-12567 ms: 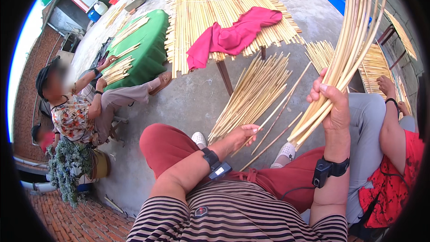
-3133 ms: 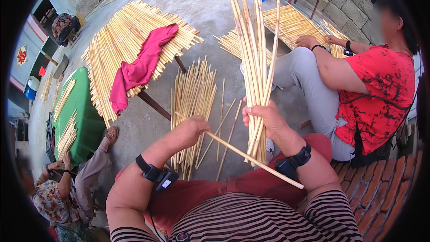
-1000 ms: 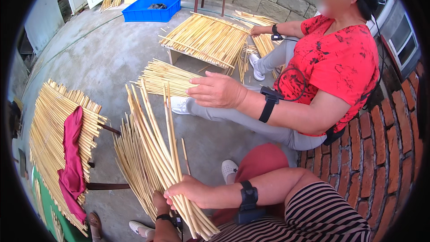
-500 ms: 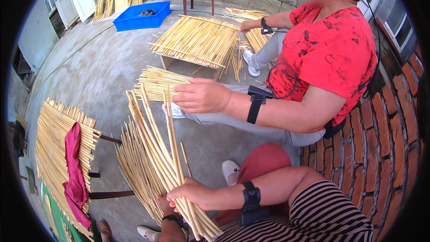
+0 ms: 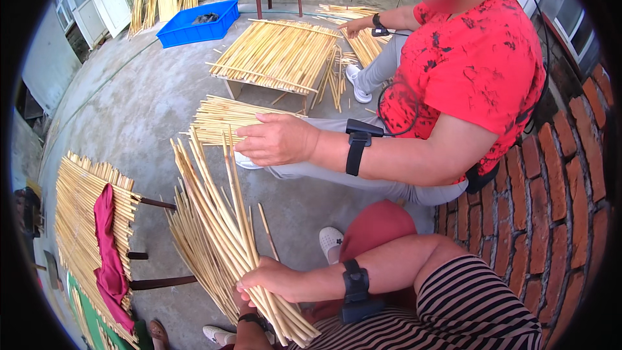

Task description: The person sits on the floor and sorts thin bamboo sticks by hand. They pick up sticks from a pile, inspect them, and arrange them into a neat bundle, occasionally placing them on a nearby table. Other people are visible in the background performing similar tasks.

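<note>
My right hand (image 5: 275,280) is closed around a bundle of pale reed stalks (image 5: 223,220), whose upper ends fan out away from me. Beneath and to its left, my left hand (image 5: 241,298) grips the lower part of a second, darker bundle of stalks (image 5: 197,253); its fingers are partly hidden by the first bundle. A co-worker's hand (image 5: 278,140) hovers beside the upper ends of my right-hand bundle; whether it touches them I cannot tell.
A stalk-covered table (image 5: 84,220) with a dark red cloth (image 5: 107,246) stands at left. Ahead are loose stalks (image 5: 220,120), a low stand topped with stalks (image 5: 275,55) and a blue bin (image 5: 172,37). A brick wall (image 5: 544,246) runs along the right, beside the seated co-worker (image 5: 466,71).
The whole view has shifted slightly. The bundle in my right hand leans a little farther left. The co-worker's far hand has extended its fingers over the stalks there. My grips look unchanged.
</note>
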Motion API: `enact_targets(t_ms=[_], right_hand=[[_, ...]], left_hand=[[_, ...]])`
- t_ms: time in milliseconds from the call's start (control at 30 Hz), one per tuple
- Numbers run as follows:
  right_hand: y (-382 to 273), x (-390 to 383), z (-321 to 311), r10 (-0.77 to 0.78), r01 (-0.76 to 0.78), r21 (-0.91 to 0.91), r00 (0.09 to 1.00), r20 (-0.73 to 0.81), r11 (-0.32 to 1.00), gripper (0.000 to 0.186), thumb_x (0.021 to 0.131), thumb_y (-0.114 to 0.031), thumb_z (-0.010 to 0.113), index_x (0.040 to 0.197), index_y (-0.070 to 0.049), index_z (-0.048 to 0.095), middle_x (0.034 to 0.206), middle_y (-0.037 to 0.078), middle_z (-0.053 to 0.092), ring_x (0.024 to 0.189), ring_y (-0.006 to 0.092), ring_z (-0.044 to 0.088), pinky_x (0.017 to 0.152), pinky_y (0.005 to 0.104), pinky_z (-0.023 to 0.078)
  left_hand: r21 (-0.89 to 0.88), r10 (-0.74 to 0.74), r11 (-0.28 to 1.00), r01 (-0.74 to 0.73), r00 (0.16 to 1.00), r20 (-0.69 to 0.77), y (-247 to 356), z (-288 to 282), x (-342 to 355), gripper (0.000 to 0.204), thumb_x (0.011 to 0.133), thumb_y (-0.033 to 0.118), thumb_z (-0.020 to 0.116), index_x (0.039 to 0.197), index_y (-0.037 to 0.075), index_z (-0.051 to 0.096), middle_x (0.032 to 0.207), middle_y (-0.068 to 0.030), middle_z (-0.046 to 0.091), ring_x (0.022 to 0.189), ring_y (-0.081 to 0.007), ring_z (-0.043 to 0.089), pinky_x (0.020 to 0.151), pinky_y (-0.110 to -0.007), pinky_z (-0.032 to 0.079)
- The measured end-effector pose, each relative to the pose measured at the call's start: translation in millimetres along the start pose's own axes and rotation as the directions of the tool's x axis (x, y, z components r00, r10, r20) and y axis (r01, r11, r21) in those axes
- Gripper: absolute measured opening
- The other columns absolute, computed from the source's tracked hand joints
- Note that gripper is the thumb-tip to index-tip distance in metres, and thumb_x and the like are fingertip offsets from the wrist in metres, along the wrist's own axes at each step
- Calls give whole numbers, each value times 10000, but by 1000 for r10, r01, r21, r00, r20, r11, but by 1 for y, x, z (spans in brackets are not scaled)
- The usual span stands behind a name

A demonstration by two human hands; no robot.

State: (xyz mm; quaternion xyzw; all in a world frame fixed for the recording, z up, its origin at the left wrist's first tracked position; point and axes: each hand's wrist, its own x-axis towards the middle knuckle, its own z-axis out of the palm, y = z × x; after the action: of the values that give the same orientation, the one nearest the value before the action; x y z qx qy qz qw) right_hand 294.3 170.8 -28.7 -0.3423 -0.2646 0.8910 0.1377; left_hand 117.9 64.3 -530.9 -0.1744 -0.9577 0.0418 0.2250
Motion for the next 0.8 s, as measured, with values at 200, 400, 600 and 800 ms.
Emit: enact_targets(t_ms=[200,400,600,800], right_hand=[[1,1,-10,-87,90,117,996,-26,989,114,713,-42,566,775,48,537,601,135,556,488,207,554,422,323,443],[-11,4,5,-111,108,63,993,45,992,181,756,-52,576,896,28,495,740,128,572,640,193,596,515,329,505],[-19,2,25,-179,175,115,983,28,978,227,762,-68,585,945,5,471,761,117,565,658,182,598,521,332,514],[-23,-6,29,-213,196,178,974,79,964,281,756,-47,618,962,72,469,789,153,579,671,188,617,505,306,537]], left_hand=[[-624,414,750,219,581,701,-56,-95,68,310,872,266,538,1069,34,592,991,-180,651,841,-291,633,704,-381,506],[-694,469,601,398,528,709,-65,-135,94,303,849,229,571,1069,21,586,987,-162,648,859,-282,631,709,-379,508],[-739,595,365,566,468,653,-63,-189,144,305,826,191,605,1070,9,579,982,-143,644,876,-272,630,713,-376,511],[-769,779,241,592,354,517,-63,-283,211,316,804,153,639,1070,-4,572,977,-124,641,893,-263,629,718,-374,514]])
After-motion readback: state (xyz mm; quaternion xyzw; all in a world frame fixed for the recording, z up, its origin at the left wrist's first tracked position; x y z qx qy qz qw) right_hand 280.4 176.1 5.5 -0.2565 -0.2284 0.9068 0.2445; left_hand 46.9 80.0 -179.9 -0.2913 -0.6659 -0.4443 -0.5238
